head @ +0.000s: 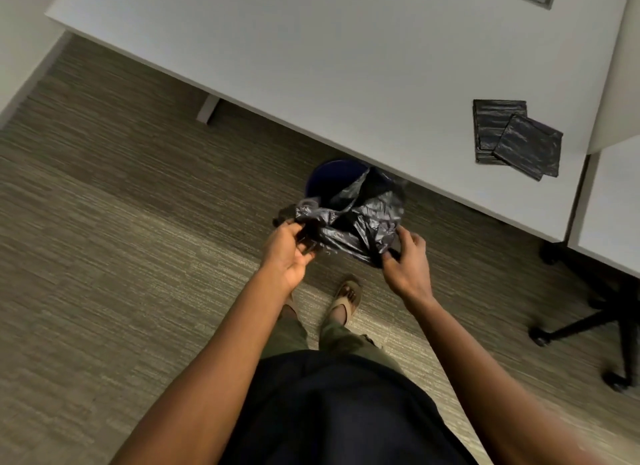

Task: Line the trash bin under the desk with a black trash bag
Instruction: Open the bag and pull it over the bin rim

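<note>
Most of the blue trash bin (323,180) is hidden: the black trash bag (360,222) covers its near side and the counter (311,48) edge hides its far rim. I cannot tell how far the bag reaches inside. The fingertips of my left hand (289,253) and my right hand (407,260) are buried in the plastic folds. My left foot is behind my left forearm. The office chair (588,322) shows only its legs and casters, cut by the right edge. How many folded bags (516,138) are stacked is unclear.
</note>
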`<state>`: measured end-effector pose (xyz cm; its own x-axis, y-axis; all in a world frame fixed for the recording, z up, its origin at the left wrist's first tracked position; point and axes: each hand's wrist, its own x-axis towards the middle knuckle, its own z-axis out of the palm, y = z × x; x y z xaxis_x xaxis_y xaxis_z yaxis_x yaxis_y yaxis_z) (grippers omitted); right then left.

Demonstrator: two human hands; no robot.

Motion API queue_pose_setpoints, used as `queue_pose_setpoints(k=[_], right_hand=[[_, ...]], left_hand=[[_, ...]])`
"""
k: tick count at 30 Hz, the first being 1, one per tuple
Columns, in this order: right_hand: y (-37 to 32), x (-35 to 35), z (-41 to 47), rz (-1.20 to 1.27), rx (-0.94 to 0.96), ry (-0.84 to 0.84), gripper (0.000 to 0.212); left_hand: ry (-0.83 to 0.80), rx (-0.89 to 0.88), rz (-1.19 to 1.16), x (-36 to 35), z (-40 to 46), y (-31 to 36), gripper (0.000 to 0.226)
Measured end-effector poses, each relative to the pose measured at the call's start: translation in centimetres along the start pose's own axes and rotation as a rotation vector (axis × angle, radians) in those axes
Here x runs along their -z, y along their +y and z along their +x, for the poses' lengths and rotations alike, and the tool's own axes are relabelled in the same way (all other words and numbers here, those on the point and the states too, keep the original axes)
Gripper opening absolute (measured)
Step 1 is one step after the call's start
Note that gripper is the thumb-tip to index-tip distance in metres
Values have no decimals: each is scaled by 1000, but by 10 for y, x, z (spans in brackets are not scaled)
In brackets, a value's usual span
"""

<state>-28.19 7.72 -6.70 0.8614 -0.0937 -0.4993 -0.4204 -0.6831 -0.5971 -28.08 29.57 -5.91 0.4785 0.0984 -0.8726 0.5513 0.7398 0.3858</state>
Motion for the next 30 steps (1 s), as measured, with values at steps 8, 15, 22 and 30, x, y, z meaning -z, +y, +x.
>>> queue_pose_setpoints(k=[8,15,22,30], right_hand=[[-56,-1,3,424,-168,124,110],[-68,17,38,682,-290,76,44],[-95,63,-13,346,356,628,57],[-6,-16,-44,-160,154,140,74]], left_hand=[[15,-4,118,-8,-29,19,39],[131,-140,298,-1,-27,61,17],[267,-1199,570,5,-72,107,4],[246,-696,1450,81,4,10,19]])
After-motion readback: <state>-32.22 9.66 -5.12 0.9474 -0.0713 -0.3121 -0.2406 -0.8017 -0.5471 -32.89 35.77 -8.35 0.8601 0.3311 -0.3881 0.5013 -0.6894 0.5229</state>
